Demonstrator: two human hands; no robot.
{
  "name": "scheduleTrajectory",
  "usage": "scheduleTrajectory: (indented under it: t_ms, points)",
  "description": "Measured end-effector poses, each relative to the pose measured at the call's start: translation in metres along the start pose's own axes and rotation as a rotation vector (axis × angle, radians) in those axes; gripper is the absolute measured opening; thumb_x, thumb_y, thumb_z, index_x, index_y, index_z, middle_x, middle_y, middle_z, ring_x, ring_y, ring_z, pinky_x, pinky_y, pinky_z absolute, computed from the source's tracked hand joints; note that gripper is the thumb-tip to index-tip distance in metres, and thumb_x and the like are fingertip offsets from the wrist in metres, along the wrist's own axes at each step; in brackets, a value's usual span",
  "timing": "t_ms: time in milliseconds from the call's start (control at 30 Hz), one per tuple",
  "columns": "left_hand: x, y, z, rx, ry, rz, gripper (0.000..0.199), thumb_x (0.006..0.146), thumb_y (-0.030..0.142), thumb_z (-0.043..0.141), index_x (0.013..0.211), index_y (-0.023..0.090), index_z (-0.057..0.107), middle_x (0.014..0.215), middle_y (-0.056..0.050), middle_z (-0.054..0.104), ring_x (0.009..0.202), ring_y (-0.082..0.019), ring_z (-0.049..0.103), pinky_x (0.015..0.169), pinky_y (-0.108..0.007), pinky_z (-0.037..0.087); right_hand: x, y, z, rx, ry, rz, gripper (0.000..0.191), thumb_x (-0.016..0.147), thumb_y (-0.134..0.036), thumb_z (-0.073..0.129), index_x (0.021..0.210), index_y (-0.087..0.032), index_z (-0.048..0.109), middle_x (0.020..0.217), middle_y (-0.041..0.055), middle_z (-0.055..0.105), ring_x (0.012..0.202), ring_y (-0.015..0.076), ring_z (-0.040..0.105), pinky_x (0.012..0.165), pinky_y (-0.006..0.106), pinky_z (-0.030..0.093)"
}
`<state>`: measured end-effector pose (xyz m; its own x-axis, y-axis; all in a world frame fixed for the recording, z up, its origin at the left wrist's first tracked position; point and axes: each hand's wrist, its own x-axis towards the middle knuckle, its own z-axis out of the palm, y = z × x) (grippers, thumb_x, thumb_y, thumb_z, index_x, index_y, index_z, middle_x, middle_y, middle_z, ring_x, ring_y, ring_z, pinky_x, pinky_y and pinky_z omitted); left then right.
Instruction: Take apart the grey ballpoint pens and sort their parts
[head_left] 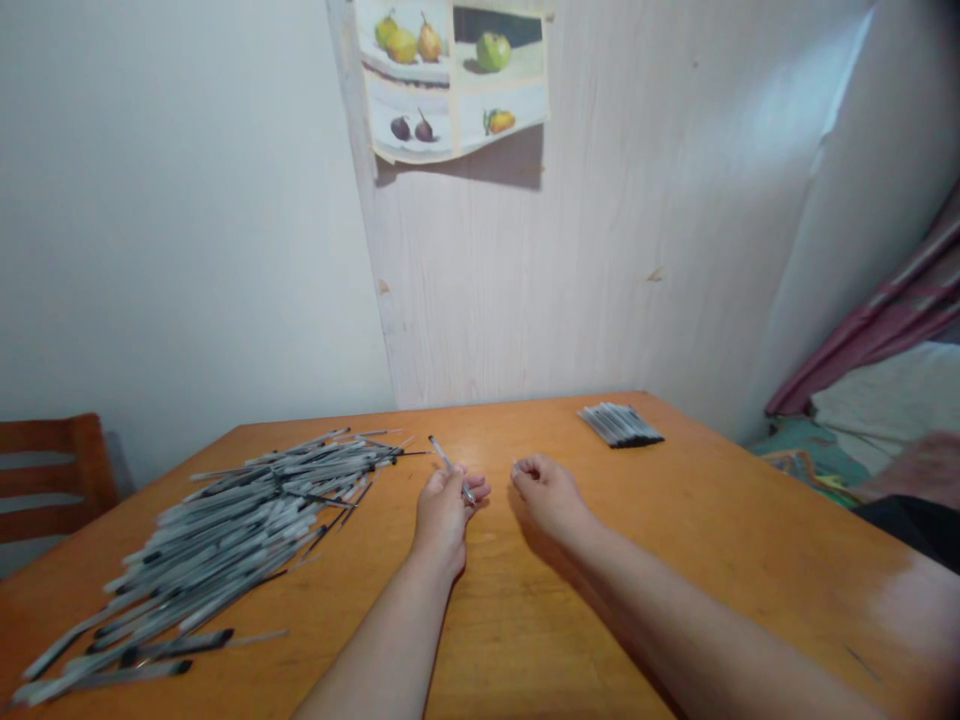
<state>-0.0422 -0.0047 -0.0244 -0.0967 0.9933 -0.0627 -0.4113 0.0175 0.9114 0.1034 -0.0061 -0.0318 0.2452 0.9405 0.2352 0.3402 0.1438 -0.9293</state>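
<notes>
L hand (444, 508): thumb & fingers closed on 1 pen (442, 455), other fingers partly spread. Pen: slim, clear brl., dk. far end; tilted, over mid table (495, 630), betw. pile & R hand; brl. contents too small to tell.

R hand (546, 488): just beside L hand, apart; thumb & index pinched tog., rest curled. Pale speck at tips, too small to ID; can't tell if gripped.

Pile (240, 515): many pens, L side of table, loose, overlapping; clear/whitish brls., some dk. ends; thin dk. & pale sticks poking out at edges.

Row (616, 424): pens side by side, far R of table, dk. ends twd. person.

Wall (480, 300): fruit print (451, 90), 4 panels, incl. pears & green apple; lower edge slanted.

Chair (45, 470): wood, slatted, far L. Curtain (870, 320): pink, far R.
</notes>
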Motion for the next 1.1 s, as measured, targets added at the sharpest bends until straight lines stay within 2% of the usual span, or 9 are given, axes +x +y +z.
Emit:
scheduleTrajectory:
  t_ms: [67,133,300,467,633,867,1100]
  points:
    - [0.000,0.000,0.000,0.003,0.004,0.004,0.016,0.090,0.031,0.056,0.092,0.016,0.053,0.081,-0.009,0.069,0.065,-0.016,0.068,0.067,-0.031,0.056,0.010,-0.001,-0.006,-0.263,0.036,-0.090,0.018,0.084,-0.031,0.055,0.072,-0.019,0.060,0.066,0.0017,0.062,0.064,0.0142,0.054,0.058,0.024,0.035]
    - [0.000,0.000,0.000,0.016,0.008,0.002,0.016,0.090,0.031,0.056,0.093,0.016,0.054,0.081,-0.009,0.070,0.066,-0.016,0.069,0.068,-0.031,0.056,0.022,0.000,-0.013,-0.398,0.050,-0.104,0.017,0.084,-0.028,0.055,0.072,-0.019,0.063,0.070,0.0033,0.065,0.066,0.0147,0.055,0.060,0.025,0.035]
    - [0.000,-0.001,0.000,0.043,-0.005,0.004,0.017,0.089,0.032,0.058,0.090,0.015,0.054,0.082,-0.010,0.070,0.066,-0.016,0.069,0.068,-0.031,0.056,0.059,0.009,-0.035,-0.657,0.083,0.033,0.016,0.086,-0.027,0.055,0.082,-0.019,0.068,0.078,0.0071,0.069,0.074,0.0172,0.060,0.062,0.025,0.036]
    - [-0.002,-0.003,0.000,0.036,-0.013,0.018,0.022,0.086,0.036,0.061,0.089,0.015,0.055,0.081,-0.010,0.070,0.065,-0.016,0.068,0.068,-0.031,0.056,0.087,0.024,-0.049,-0.734,0.080,0.092,0.021,0.086,-0.032,0.055,0.081,-0.020,0.071,0.080,0.0082,0.071,0.074,0.0189,0.063,0.061,0.025,0.038]
    - [-0.002,-0.003,0.000,0.047,-0.008,0.019,0.024,0.085,0.038,0.063,0.088,0.015,0.055,0.079,-0.010,0.070,0.064,-0.016,0.068,0.067,-0.031,0.056,0.101,0.036,-0.049,-0.799,0.047,0.106,0.025,0.085,-0.035,0.055,0.085,-0.021,0.076,0.088,0.0098,0.073,0.076,0.0204,0.066,0.063,0.027,0.043]
    - [-0.002,-0.003,0.000,0.043,0.003,0.020,0.027,0.083,0.040,0.066,0.088,0.015,0.056,0.079,-0.010,0.070,0.063,-0.016,0.067,0.068,-0.033,0.056,0.107,0.044,-0.041,-0.888,0.017,0.058,0.032,0.087,-0.038,0.053,0.093,-0.021,0.079,0.102,0.0142,0.072,0.098,0.0272,0.065,0.079,0.034,0.048]
    - [-0.002,-0.003,0.000,0.079,0.009,0.019,0.024,0.086,0.038,0.062,0.092,0.015,0.056,0.082,-0.010,0.071,0.064,-0.015,0.067,0.068,-0.031,0.055,0.105,0.045,-0.044,-0.894,0.015,0.047,0.040,0.089,-0.043,0.048,0.103,-0.019,0.077,0.109,0.0154,0.070,0.101,0.0282,0.063,0.080,0.036,0.048]
